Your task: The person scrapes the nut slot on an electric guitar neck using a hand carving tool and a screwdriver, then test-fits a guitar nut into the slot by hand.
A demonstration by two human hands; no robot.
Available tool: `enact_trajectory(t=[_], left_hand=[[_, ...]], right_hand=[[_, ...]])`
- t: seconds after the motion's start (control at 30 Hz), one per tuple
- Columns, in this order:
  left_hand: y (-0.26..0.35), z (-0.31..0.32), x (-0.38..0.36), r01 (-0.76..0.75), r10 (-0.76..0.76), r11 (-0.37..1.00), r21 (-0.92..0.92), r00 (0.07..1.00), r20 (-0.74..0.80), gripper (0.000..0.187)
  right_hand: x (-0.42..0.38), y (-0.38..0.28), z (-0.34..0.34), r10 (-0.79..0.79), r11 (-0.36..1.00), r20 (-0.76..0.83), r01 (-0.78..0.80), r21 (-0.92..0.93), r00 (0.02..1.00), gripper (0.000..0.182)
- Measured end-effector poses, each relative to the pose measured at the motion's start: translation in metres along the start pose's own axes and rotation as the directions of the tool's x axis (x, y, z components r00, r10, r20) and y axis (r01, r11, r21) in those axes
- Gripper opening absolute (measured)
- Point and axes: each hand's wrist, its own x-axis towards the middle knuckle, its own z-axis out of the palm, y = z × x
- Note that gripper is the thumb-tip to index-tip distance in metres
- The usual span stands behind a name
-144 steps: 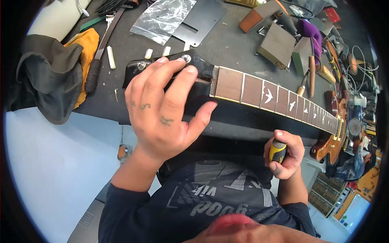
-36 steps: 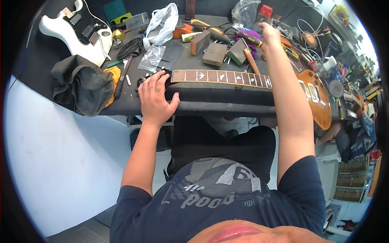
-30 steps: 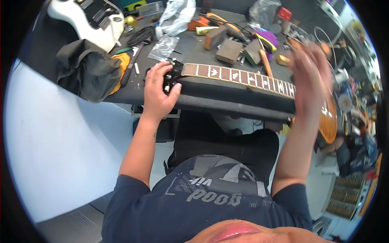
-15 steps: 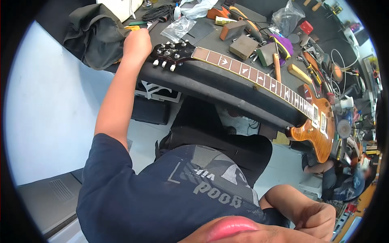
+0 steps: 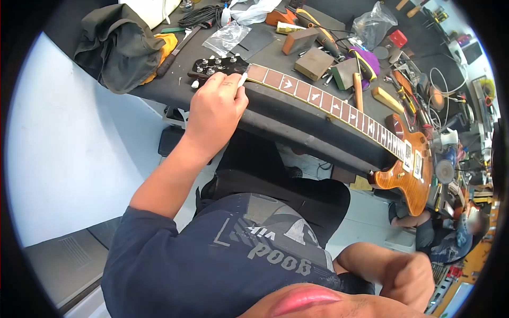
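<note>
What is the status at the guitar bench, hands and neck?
Left hand pinches a small white piece at the guitar neck's top end. Right hand down by the chest, contents unclear. Strings off; nothing in the way.

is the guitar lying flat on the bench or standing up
Lying flat. The guitar rests face up along the bench, fretboard upward. The left hand holds a small white piece at its headstock.
</note>
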Motion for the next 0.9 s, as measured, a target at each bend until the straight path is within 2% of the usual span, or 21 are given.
enact_trajectory(t=[0.07,0.13,0.17,0.2,0.23,0.27,0.3,0.33,0.43,0.5,0.73,0.9], left_hand=[[0.0,0.002,0.001,0.001,-0.001,1.0,0.016,1.0,-0.01,0.025],[0.0,0.004,0.001,-0.01,0.01,1.0,0.024,1.0,0.001,0.024],[0.0,0.004,0.002,-0.021,0.021,1.0,0.019,1.0,0.001,0.024],[0.0,0.005,0.003,-0.033,0.033,0.999,0.015,0.999,0.004,0.024],[-0.001,0.005,0.003,-0.043,0.043,0.999,0.011,0.999,0.007,0.023],[-0.002,0.006,0.003,-0.022,0.022,1.0,-0.014,1.0,0.018,0.023],[-0.003,0.007,0.003,0.0,0.001,0.999,-0.039,1.0,0.028,0.023],[-0.004,0.007,0.004,0.021,-0.019,0.998,-0.062,0.999,0.035,0.023],[-0.008,0.004,0.007,0.043,-0.034,0.992,-0.117,0.997,0.076,0.025],[-0.011,0.004,0.007,0.118,-0.098,0.975,-0.187,0.989,0.11,0.026],[-0.011,-0.002,0.014,0.273,-0.207,0.913,-0.302,0.95,0.233,0.027],[-0.016,-0.001,0.019,0.228,-0.152,0.929,-0.291,0.953,0.262,0.029]], right_hand=[[-0.031,0.025,0.014,0.114,0.984,-0.362,-0.154,-0.084,0.925,0.012],[-0.07,0.059,0.022,0.187,0.903,-0.669,-0.394,-0.172,0.72,0.019],[-0.084,0.085,0.025,0.218,0.823,-0.757,-0.533,-0.197,0.616,0.023],[-0.09,0.116,0.027,0.264,0.741,-0.78,-0.637,-0.213,0.568,0.028],[-0.093,0.148,0.028,0.307,0.669,-0.757,-0.697,-0.26,0.577,0.033],[-0.09,0.176,0.025,0.382,0.633,-0.669,-0.708,-0.313,0.637,0.034],[-0.086,0.199,0.028,0.371,0.504,-0.586,-0.686,-0.525,0.721,0.04],[-0.093,0.22,0.032,0.31,0.413,-0.502,-0.59,-0.694,0.807,0.045],[-0.098,0.245,0.056,0.355,0.251,-0.492,-0.588,-0.768,0.795,0.052],[-0.102,0.254,0.067,0.371,0.147,-0.478,-0.559,-0.816,0.796,0.052],[-0.103,0.254,0.069,0.42,0.099,-0.479,-0.564,-0.82,0.77,0.049],[-0.103,0.254,0.07,0.423,0.086,-0.486,-0.568,-0.819,0.765,0.049]])
